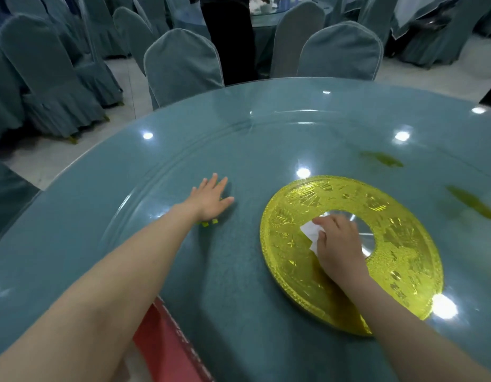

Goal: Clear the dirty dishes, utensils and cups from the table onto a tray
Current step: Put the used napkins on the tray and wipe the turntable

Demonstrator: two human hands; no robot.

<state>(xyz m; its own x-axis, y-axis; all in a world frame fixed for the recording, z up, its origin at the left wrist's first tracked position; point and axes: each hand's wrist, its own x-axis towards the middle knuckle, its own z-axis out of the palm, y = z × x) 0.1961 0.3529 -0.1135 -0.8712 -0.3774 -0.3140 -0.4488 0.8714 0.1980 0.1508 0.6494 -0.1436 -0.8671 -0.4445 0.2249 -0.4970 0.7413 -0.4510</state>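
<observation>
Centre-right of frame, right hand pinches a white napkin on the gold turntable disc. Left hand, fingers flat, braces the glass tabletop. No dishes visible. Wipe in overlapping arcs, steady pressure.

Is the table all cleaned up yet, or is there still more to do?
Nearly. No dishes, cups or utensils show on the glass tabletop, so the clearing looks done here. No tray is in view. Right now the right hand holds a white tissue on the gold disc, seemingly wiping, while the left hand lies flat on the glass. Left: greenish smears on the far right.
</observation>
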